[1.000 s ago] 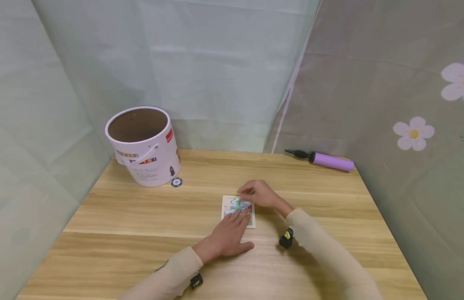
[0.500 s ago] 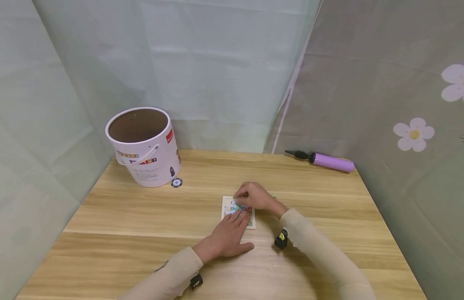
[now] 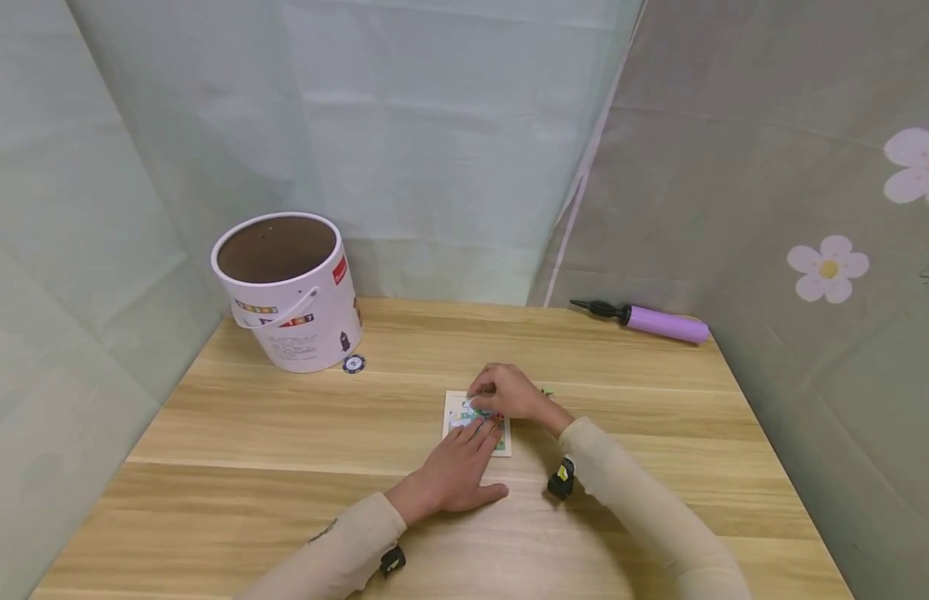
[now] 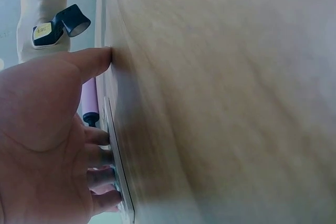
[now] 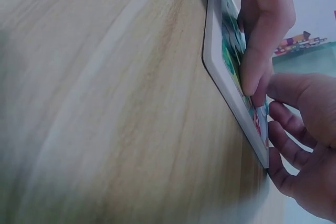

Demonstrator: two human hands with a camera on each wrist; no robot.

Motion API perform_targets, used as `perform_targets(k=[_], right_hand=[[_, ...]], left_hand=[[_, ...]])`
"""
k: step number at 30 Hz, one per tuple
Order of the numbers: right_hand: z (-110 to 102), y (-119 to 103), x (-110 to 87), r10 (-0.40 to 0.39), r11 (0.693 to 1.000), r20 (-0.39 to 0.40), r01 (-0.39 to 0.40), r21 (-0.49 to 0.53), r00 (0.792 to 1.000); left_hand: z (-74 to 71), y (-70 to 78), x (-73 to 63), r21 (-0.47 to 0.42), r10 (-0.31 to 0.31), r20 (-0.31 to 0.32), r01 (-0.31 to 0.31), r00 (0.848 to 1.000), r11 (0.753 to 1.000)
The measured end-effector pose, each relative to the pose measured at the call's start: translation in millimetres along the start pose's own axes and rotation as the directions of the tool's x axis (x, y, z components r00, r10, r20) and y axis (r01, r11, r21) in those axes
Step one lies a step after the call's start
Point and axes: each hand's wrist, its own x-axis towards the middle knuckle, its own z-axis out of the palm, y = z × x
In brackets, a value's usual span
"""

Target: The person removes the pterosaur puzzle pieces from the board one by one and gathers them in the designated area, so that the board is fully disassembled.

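Note:
A small square jigsaw puzzle (image 3: pixel 447 415) with a pale frame and a colourful picture lies mid-table. My left hand (image 3: pixel 458 473) rests on its near part with fingers straight and spread, the thumb on the wood; the left wrist view shows the fingertips touching the puzzle (image 4: pixel 119 166). My right hand (image 3: pixel 509 392) bends over the far edge, thumb and fingers curled together around a light puzzle piece (image 3: pixel 471 404) at the puzzle's surface. The piece is mostly hidden by the fingers. In the right wrist view, the right hand (image 5: pixel 310 129) meets the puzzle's edge beside the left fingers.
A white bucket (image 3: pixel 307 333) with a handle stands at the back left, a poker chip (image 3: pixel 354 364) by its base. A purple hand pump (image 3: pixel 665 324) lies at the back right. A small green item (image 3: pixel 547 392) shows behind the right wrist.
My right hand has moved slightly left and over the puzzle, uncovering the small green item behind its wrist. The left hand has stayed in place.

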Motion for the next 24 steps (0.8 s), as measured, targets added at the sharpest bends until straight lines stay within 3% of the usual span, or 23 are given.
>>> perform_targets(k=[12,24], right_hand=[[0.8,3.6,-1.0,0.002,0.994,-0.004,-0.002,0.108,1.000],[-0.9,2.3,1.3,-0.049,0.997,-0.008,0.050,0.056,0.999]], left_hand=[[0.4,-0.4,4.7,0.027,-0.035,0.041,0.034,0.999,0.999],[-3.1,1.2,4.7,0.004,-0.044,0.051,0.044,0.998,0.999]])
